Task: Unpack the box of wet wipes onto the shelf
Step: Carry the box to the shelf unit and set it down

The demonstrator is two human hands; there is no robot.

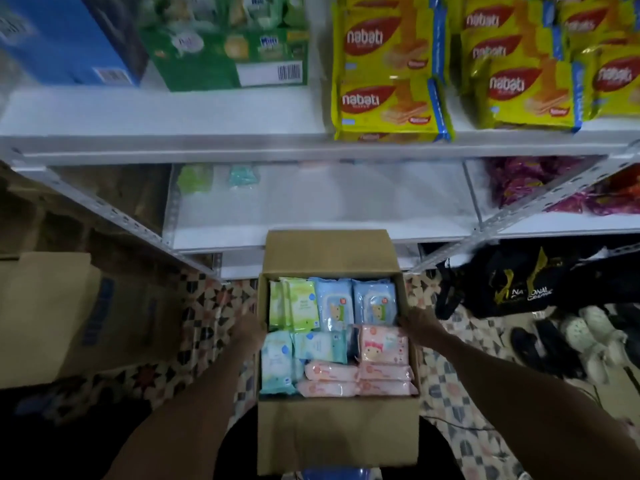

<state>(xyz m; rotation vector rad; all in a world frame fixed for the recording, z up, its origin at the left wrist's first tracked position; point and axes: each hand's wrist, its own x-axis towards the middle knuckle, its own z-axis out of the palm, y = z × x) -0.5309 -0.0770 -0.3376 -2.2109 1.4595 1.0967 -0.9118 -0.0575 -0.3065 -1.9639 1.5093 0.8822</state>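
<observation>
An open cardboard box (337,434) sits low in front of me, its far flap (327,251) raised toward the shelf. Inside lie several packs of wet wipes: green (299,304), blue (374,303), teal (277,362) and pink (382,344). My left hand (247,329) grips the box's left wall. My right hand (417,322) grips its right wall near the rim. The white lower shelf (329,216) lies just beyond the box, with a green pack (194,178) and a teal pack (244,174) at its back left.
The upper shelf (173,112) carries yellow wafer packs (388,98), a green carton (228,60) and a blue carton (65,43). Purple snack bags (530,185) fill the right bay. A brown carton (62,317) stands on the floor at left; a black bag (512,285) and shoes (585,341) lie at right.
</observation>
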